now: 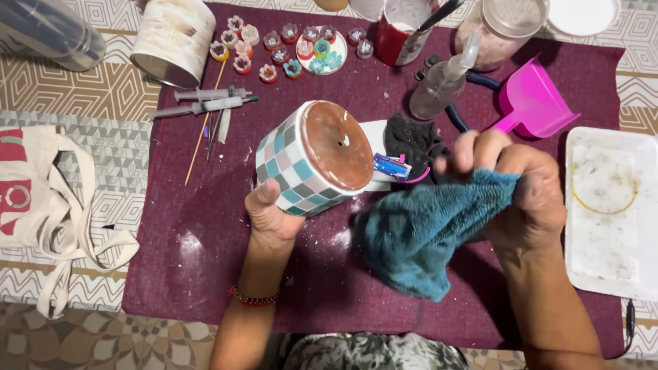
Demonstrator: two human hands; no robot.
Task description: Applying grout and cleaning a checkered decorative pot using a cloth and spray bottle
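Mosaic-tiled pot [314, 159] is tilting on its side at ten o'clock from my right hand [521, 192]; my left hand [271, 216] is cradling it from beneath, while my right grip is clenching the teal cloth [418, 233], bunched firmly for wiping tiles evenly.

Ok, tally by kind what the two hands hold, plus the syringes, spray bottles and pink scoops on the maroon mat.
mosaic pot, in left hand: 1
teal cloth, in right hand: 1
syringes: 2
spray bottle: 1
pink scoop: 1
Total: 6
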